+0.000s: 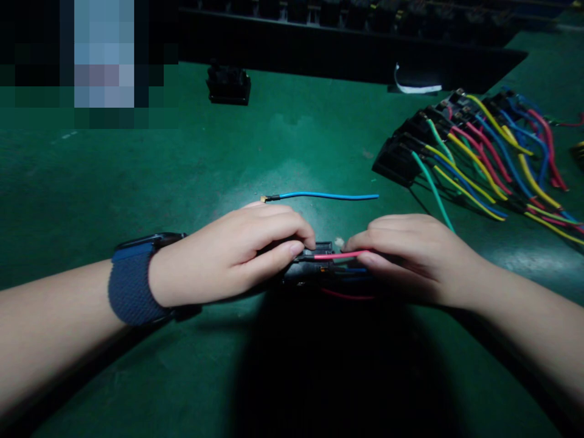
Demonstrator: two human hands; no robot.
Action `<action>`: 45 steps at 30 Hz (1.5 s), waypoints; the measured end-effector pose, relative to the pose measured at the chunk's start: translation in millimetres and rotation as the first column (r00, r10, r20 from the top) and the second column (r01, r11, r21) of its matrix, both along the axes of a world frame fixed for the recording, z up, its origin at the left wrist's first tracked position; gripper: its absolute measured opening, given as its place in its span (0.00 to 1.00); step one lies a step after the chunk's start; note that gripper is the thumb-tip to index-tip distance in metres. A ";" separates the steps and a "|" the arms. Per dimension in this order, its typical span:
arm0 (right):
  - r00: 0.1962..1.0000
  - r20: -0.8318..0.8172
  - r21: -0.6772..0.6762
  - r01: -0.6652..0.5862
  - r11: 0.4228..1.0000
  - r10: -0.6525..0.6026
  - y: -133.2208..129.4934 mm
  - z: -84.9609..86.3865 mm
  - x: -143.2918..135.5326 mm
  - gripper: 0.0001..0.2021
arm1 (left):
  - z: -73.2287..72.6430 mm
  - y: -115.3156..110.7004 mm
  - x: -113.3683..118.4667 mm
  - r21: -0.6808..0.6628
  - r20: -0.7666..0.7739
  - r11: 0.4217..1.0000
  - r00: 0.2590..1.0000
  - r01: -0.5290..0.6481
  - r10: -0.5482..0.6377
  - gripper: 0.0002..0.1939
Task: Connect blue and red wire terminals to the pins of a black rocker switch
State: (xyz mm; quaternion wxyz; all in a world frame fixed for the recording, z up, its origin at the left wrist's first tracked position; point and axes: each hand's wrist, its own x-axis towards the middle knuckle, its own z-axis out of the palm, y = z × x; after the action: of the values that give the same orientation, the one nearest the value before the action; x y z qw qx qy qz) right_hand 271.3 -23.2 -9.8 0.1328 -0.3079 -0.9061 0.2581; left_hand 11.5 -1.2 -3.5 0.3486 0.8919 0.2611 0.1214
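In the middle of the head view, a black plastic socket (305, 274) lies low on the green work surface, partly covered by my hands. My left hand (241, 246) is closed on the socket, thumb and index finger close to the black-sleeved end of a red wire (337, 256). My right hand (406, 252) pinches this wire farther along between thumb and fingers. Below it, a dark blue wire and a second red wire (347, 296) run rightward from the socket in shadow. Just beyond my left hand lies a loose blue wire (328, 195) with a brass-coloured terminal.
Several black sockets with green, yellow, blue and red wires (483, 146) are grouped at the right. A single black socket (229, 84) stands farther back. Along the back runs a long black tray or rack (319, 52); a white strip (417, 89) lies at its edge.
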 end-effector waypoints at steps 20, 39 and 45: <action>1.000 0.004 -0.005 -0.012 1.000 0.012 0.4 1.3 0.1 0.12 | 0.6 -0.4 -0.1 -0.001 -0.001 1.000 1.000 0.004 -0.004 0.09; 1.000 -0.014 0.001 -0.011 1.000 0.011 1.4 -0.2 0.4 0.11 | -0.4 0.1 0.4 0.003 -0.004 1.000 1.000 0.008 -0.008 0.09; 1.000 -0.010 0.017 -0.011 1.000 0.012 1.2 -1.3 0.9 0.11 | -1.1 0.7 1.5 -0.004 -0.016 1.000 1.000 0.006 -0.006 0.10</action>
State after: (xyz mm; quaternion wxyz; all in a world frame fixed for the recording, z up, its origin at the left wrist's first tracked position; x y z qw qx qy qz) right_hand 272.2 -22.0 -11.1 0.1387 -0.3001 -0.9093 0.2527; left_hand 13.0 -0.5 -4.6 0.3487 0.8930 0.2614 0.1125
